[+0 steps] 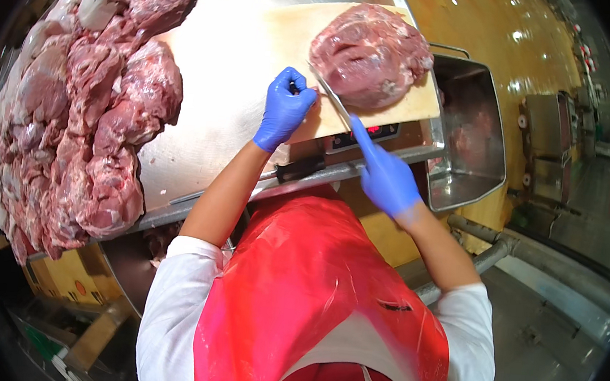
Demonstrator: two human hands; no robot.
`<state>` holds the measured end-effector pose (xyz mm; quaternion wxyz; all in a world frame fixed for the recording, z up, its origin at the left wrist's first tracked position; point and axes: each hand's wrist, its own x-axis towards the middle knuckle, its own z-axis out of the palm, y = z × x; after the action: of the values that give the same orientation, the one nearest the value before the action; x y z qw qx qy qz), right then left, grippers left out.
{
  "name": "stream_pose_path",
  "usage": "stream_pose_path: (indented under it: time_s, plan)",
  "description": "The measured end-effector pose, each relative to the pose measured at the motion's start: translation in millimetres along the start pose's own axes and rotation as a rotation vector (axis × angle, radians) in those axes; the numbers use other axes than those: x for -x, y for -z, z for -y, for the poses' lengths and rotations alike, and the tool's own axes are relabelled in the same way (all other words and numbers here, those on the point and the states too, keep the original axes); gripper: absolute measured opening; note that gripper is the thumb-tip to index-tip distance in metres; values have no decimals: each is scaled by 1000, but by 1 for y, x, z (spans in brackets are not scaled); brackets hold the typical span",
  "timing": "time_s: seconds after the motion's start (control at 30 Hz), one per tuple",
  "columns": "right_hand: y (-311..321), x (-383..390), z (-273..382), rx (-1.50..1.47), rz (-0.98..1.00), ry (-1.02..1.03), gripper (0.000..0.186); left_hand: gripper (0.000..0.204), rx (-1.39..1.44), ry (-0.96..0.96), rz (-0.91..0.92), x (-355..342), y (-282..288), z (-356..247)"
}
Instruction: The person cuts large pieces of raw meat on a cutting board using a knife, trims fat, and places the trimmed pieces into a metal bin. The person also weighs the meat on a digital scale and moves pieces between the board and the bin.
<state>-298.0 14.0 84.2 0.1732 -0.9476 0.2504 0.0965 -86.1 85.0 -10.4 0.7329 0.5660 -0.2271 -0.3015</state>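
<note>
A large raw boned piece of meat (370, 55) lies on a pale cutting board (290, 26). My right hand (390, 176), in a blue glove, grips a knife (336, 102); its handle is hidden in the fingers. The blade points up and left, its tip close to the meat's left edge. Just left of the blade, my left hand (285, 109), also gloved in blue, is closed in a pinch near the board's front edge. What its fingertips hold, if anything, is too small to tell.
A big heap of raw meat (84, 106) covers the left of the metal table (215, 52). A black-handled sharpening steel (300, 168) lies along the front edge. Beside it sits a scale with a lit display (373, 132). A deep metal bin (495, 127) stands right of the board.
</note>
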Motion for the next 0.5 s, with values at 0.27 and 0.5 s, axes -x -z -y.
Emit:
stream_pose_path:
  time_s: [0.27, 0.5]
  plan:
    - [37, 53, -25, -7, 219, -9, 82, 24, 68, -145, -271, 22, 56, -33]
    - [53, 67, -127, -297, -151, -20, 41, 16, -690, 116, -883, 264, 254, -10]
